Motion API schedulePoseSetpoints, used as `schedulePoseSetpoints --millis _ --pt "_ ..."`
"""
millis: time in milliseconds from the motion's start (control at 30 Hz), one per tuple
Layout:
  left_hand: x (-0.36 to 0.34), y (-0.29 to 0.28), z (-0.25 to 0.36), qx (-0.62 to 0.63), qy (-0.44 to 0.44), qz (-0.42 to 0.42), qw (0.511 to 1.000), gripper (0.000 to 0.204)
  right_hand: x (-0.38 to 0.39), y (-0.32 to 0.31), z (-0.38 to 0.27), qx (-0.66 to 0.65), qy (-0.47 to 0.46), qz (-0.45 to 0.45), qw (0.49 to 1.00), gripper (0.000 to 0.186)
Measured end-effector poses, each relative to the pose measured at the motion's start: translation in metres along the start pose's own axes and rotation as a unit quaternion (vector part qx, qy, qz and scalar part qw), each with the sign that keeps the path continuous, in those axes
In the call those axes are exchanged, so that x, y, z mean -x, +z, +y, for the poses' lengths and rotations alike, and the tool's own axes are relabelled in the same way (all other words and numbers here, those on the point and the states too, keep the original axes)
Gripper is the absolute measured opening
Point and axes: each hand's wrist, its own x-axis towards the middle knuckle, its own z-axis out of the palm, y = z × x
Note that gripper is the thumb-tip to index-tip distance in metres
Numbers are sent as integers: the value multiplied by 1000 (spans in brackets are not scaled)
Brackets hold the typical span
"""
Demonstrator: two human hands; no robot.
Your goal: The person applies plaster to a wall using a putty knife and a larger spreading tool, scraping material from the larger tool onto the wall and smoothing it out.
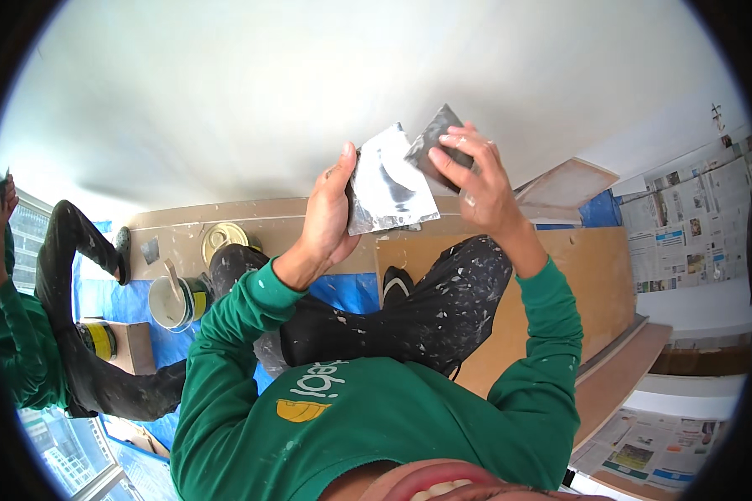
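In front of the white wall (pixel 251 108), my left hand (pixel 329 210) grips a shiny, flat metal plate (pixel 376 185) by its left side, with the thumb up along the edge. Pale smears and a dark reflection show on the plate's face. My right hand (pixel 483 179) holds a thin, dark grey rectangular piece (pixel 433 142), fingers pressed on its face. It is slightly blurred and tilted, close to the plate's upper right edge; whether the two touch I cannot tell. White specks mark my right fingers.
A white bucket (pixel 165 306) with a stick handle and a round tin (pixel 221 238) stand at left. A co-worker in a green sleeve (pixel 25 342) sits beyond. Blue sheeting (pixel 342 288) and a wooden board (pixel 593 275) lie below me. Newspaper (pixel 693 217) covers the right wall.
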Motion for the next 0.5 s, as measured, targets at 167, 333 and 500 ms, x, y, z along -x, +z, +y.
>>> schedulePoseSetpoints --millis 167,333,500 --pt "-14 -22 9 -57 148 18 987 51 -4 -18 3 -7 145 57 988 45" --pt "-24 -53 12 -475 508 37 718 47 -23 -37 -48 -681 486 226 499 26" --pt "-28 -41 26 -528 637 -85 555 53 -36 -20 -68 -772 515 94 360 26"
